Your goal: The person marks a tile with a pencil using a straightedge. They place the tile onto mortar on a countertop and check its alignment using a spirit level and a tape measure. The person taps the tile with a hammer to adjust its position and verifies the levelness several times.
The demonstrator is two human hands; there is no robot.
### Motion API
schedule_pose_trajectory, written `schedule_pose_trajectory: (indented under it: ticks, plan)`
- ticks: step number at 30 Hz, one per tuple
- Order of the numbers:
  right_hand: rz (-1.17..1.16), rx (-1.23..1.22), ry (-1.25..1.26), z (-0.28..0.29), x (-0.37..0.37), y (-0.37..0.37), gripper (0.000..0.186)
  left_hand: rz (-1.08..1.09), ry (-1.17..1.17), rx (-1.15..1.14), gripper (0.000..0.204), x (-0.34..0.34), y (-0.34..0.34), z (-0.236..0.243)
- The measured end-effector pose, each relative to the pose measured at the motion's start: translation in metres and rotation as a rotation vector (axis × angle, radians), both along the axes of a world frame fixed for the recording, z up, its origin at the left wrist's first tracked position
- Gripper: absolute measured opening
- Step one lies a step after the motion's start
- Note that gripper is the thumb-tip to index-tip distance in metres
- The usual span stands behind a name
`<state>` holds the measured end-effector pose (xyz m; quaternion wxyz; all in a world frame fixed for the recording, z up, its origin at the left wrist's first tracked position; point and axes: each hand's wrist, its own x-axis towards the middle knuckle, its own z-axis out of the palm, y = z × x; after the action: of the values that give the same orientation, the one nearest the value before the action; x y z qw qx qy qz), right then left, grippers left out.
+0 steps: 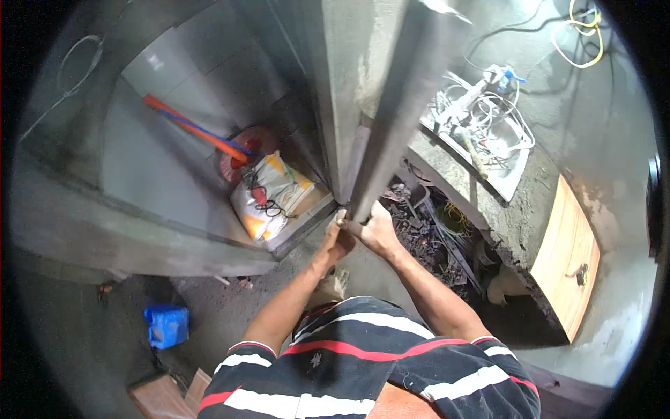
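A long grey bar (398, 105) rises at a slant from my hands beside the grey plastered column (345, 56). My right hand (374, 229) is closed on the bar's lower end. Just to its left, my left hand (335, 241) has curled fingers at the same end, touching the bar; part of it is shaded. The column's lower edge meets a raised ledge (300, 220) just left of my hands.
Left, a sack (262, 209) with dark cord lies by orange pipes (185, 122). A blue jug (167, 325) sits lower left. Right, a sink (506, 174) heaped with cables rests on a rough counter above rubble (412, 230), near a wooden cabinet door (558, 251).
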<state>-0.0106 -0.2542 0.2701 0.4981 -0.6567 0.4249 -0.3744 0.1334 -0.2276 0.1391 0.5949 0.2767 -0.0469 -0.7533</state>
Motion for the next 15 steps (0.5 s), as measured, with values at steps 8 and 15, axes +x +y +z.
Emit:
schedule_pose_trajectory:
  ticks: [8,15]
  plan:
    - [-0.364,0.017,0.035,-0.045,-0.069,-0.019,0.065,-0.141,-1.662,-0.591,0.060,0.014,-0.125,-0.017]
    - [-0.838,0.400,0.109,-0.088,-0.200,0.104,0.051,-0.351,-1.517,-0.396,0.043,0.001,-0.246,-0.067]
